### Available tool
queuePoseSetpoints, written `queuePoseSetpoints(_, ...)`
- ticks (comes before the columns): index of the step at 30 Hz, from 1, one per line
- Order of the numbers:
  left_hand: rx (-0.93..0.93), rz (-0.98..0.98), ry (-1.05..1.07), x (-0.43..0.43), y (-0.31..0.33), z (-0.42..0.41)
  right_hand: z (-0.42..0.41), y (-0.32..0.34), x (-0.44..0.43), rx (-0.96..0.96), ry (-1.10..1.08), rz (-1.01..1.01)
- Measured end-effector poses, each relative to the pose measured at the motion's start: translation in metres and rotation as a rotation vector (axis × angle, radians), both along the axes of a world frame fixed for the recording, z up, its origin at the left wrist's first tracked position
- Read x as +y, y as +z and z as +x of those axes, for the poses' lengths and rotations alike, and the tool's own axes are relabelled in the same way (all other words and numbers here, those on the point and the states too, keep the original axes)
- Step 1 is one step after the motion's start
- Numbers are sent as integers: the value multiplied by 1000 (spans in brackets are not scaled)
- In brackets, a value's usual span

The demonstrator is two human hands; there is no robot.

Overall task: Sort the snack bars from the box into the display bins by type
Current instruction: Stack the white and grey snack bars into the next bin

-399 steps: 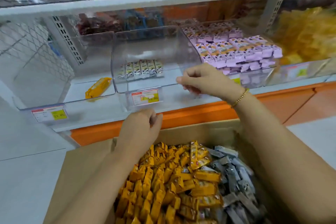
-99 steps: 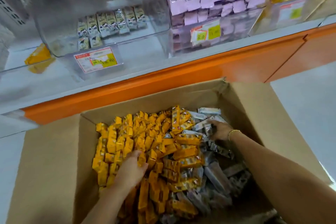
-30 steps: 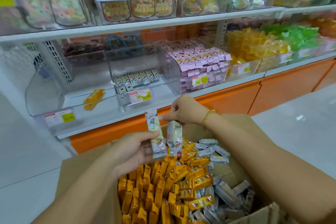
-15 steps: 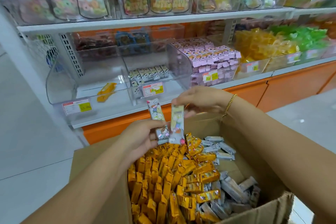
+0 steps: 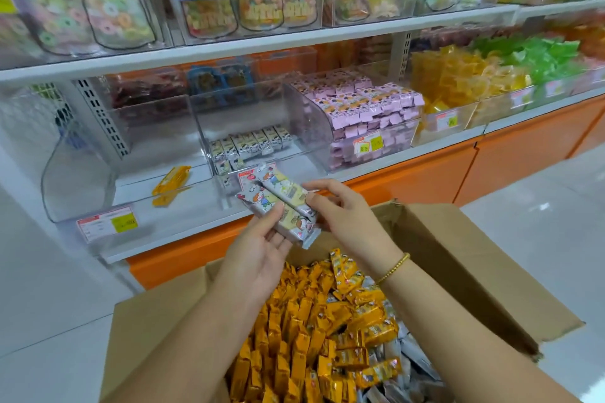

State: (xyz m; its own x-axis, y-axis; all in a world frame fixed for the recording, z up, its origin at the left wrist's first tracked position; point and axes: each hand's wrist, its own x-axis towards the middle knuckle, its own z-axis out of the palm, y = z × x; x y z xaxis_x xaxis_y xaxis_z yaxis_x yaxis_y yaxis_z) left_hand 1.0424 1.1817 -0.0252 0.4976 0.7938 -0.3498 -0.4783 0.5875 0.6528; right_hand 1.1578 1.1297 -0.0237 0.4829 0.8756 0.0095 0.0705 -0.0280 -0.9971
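Observation:
An open cardboard box (image 5: 465,275) holds a heap of orange snack bars (image 5: 307,334) and several grey-white ones (image 5: 409,353) at its right. Above the box, my left hand (image 5: 262,255) and my right hand (image 5: 340,209) together hold two grey-white snack bars (image 5: 278,203) side by side. Behind them stands a clear display bin (image 5: 209,121) with a row of the same grey-white bars (image 5: 248,142). The clear bin to its left (image 5: 78,173) holds one orange bar (image 5: 172,178).
A bin of pink packets (image 5: 363,108) stands right of the middle bin, then yellow (image 5: 458,82) and green (image 5: 537,56) sweets. Bagged sweets fill the upper shelf (image 5: 262,42). The orange shelf base (image 5: 425,180) is just behind the box. White floor tiles lie on both sides.
The two bars, earlier held upright and apart, now lie together, tilted, higher and closer to the middle bin. My view has shifted nearer the shelf.

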Motion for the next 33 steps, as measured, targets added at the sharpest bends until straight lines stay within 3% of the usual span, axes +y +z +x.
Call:
queuePoseSetpoints(2,-24,-7,10,6,-1,0,5,-3,2,-126,59,-24)
queuePoseSetpoints(6,-29,-10,23,17,-1,2,11,-1,10,-667,88,-40)
queuePoseSetpoints(11,91,153,57,35,14,-4,-1,16,35,-1104,187,-73)
queuePoseSetpoints(13,158,258,90,48,21,-11,0,24,60,-1136,186,-32)
queuePoseSetpoints(14,307,364,103,56,20,-16,4,31,77,-1133,186,-45)
queuePoseSetpoints(17,1117,799,178,84,3,-35,25,53,147,-1134,203,-262)
queuePoseSetpoints(19,1346,979,133,94,-12,-47,37,63,192,-1146,281,-475)
queuePoseSetpoints(23,1464,1158,46,105,-31,-55,50,48,247,-1058,529,-856)
queuePoseSetpoints(25,1492,1168,53,109,-32,-56,51,35,261,-1128,600,-941)
queuePoseSetpoints(30,1504,1189,44,110,-32,-60,43,18,280,-1003,644,-977)
queuePoseSetpoints(33,1506,1190,9,106,-31,-62,45,15,277,-936,612,-872)
